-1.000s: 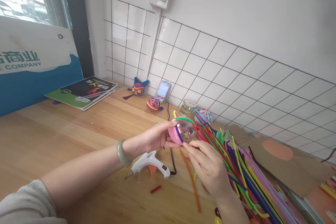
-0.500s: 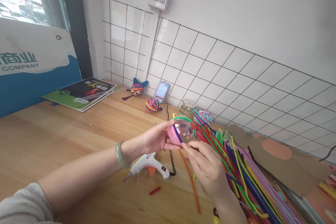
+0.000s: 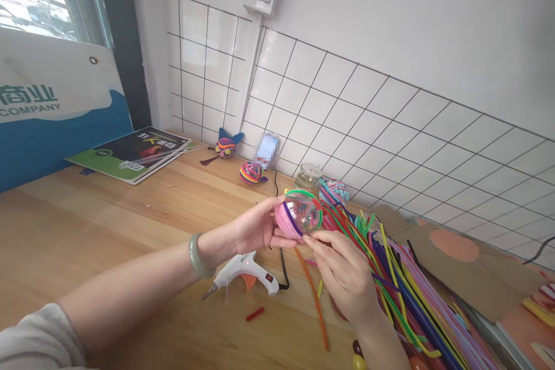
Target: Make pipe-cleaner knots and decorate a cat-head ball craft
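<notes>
My left hand [image 3: 258, 222] is wrapped round a clear plastic ball [image 3: 303, 212] held above the table. Pink pipe cleaner covers the ball's left part in rows, edged by a purple strip. A green strip runs over its top, with red at the right. My right hand [image 3: 342, 269] pinches at the ball's lower edge, near the end of the purple strip. Below the hands lies a white glue gun [image 3: 245, 274], its nozzle pointing left and its light lit. An orange pipe cleaner [image 3: 316, 300] and a short red piece [image 3: 255, 314] rest close by.
Bundled pipe cleaners [image 3: 403, 289] spread across the right side beside cardboard [image 3: 459, 260]. Along the wall stand two wrapped ornaments [image 3: 225, 146], a phone [image 3: 266, 150], a glass jar [image 3: 307, 176] and a blue-pink wrapped ball [image 3: 333, 191]. Books [image 3: 130, 156] lie at the back left.
My right fingertips have shifted slightly along the ball's lower edge to the right. The ball has turned a little in my left hand. The view has moved slightly.
</notes>
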`<state>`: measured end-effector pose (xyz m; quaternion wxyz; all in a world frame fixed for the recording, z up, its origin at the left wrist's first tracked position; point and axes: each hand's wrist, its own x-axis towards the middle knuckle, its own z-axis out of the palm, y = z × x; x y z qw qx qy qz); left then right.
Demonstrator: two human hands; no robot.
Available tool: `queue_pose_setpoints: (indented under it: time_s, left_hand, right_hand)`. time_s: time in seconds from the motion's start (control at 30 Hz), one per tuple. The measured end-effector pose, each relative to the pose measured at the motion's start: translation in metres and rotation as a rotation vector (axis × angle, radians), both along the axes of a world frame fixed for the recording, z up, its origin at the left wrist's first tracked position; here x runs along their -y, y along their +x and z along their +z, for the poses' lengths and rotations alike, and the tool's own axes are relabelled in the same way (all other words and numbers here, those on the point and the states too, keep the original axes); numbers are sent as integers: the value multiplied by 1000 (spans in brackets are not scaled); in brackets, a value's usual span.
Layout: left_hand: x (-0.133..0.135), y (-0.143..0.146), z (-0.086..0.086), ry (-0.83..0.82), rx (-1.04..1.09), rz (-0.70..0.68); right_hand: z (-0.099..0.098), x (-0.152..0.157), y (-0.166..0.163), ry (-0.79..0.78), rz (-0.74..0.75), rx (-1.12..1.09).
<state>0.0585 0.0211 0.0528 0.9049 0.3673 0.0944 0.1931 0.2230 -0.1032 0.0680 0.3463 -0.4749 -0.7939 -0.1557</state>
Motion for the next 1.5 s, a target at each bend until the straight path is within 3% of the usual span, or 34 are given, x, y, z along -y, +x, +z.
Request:
queue_pose_setpoints:
  time_s: [0.9,1.2,1.5]
  left_hand:
    - [-5,-2,1,-75,90,-156]
    - [-6,-2,1,-129,123,-199]
    - [-2,-3,4,-145,150,-188]
  right_hand:
    - [0,0,10,132,72,111]
    - [-7,-1,11,289,-28,279]
    - [-21,-7,14,347,-58,231]
